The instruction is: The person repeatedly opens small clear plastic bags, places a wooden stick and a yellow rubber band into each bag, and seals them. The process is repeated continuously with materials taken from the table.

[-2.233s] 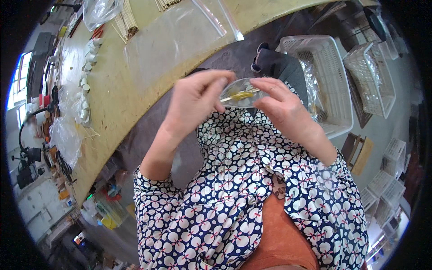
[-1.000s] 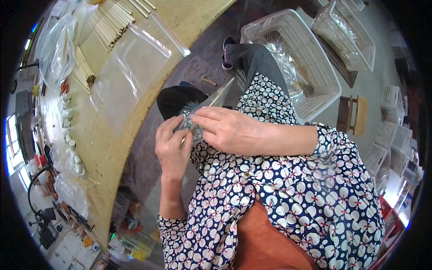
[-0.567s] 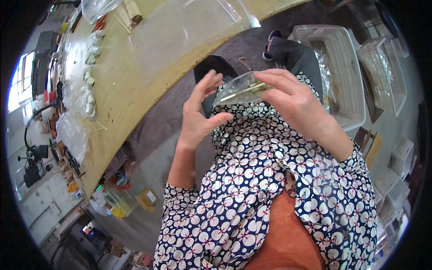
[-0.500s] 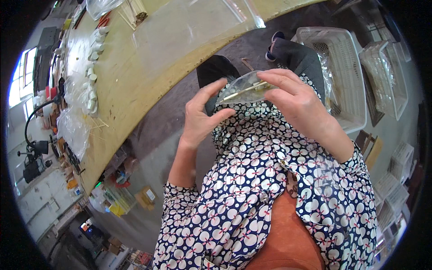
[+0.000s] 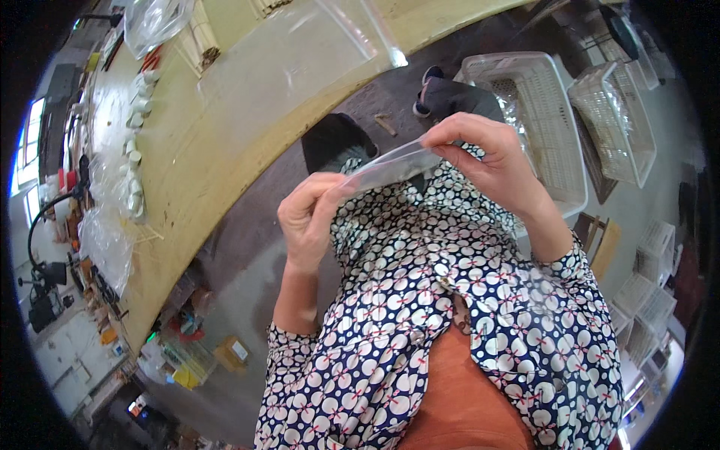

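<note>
Both hands stretch a clear zip bag [image 5: 394, 166] above my lap. My left hand [image 5: 306, 221] pinches the bag's left corner between thumb and fingers. At the opposite corner, the thumb and fingers of my right hand [image 5: 491, 154] are closed on the top edge. The bag's upper edge looks pressed flat and slopes up toward the right. What lies inside the bag is mostly hidden at this angle.
On the yellowish table [image 5: 247, 139] lie flat clear bags [image 5: 277, 64], a bundle of thin wooden sticks [image 5: 199, 37] and a row of small white cups [image 5: 135, 112]. A white plastic basket [image 5: 551, 127] stands at my right, with another crate [image 5: 619, 120] beyond it.
My left hand has gone from spread fingers to a pinch on the bag's corner. The bag's mouth, earlier gaping with pale sticks showing, is now drawn flat between both hands.
</note>
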A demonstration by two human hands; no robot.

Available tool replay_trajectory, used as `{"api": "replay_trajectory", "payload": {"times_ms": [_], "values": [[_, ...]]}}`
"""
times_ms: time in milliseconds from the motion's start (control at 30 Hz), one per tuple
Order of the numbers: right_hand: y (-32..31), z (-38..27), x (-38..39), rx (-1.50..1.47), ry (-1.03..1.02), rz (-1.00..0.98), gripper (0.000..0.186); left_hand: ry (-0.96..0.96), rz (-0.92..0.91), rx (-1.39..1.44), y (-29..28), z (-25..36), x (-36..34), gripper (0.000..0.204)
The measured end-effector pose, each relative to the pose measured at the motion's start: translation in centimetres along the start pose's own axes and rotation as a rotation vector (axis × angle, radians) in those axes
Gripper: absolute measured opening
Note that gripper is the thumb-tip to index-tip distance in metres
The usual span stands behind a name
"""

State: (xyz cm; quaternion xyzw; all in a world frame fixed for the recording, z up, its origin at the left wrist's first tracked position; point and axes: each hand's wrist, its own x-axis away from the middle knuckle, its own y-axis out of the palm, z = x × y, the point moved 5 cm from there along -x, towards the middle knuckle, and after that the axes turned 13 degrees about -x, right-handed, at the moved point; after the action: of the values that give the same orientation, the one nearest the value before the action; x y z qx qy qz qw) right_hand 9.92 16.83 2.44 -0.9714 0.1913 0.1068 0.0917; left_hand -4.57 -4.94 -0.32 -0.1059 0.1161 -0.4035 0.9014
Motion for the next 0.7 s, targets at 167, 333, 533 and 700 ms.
{"api": "replay_trajectory", "payload": {"times_ms": [167, 333, 533, 700], "values": [[-0.3, 1.4, 0.9, -0.456, 0.295, 0.111, 0.01, 0.023, 0.024, 0.098, -0.6, -0.9, 0.4, 0.018], [0.1, 2.3, 0.7, -0.474, 0.357, 0.101, 0.01, -0.027, 0.013, 0.069, -1.0, -1.5, 0.1, 0.018], [0.6, 2.0, 0.4, -0.309, 0.28, 0.167, 0.01, -0.005, -0.09, -0.244, -1.3, -1.3, -1.3, 0.015], [1.1, 0.9, 0.5, 0.023, 0.071, 0.22, 0.007, 0.278, -0.122, -0.555, 4.5, 3.6, -4.9, 0.022]]}}
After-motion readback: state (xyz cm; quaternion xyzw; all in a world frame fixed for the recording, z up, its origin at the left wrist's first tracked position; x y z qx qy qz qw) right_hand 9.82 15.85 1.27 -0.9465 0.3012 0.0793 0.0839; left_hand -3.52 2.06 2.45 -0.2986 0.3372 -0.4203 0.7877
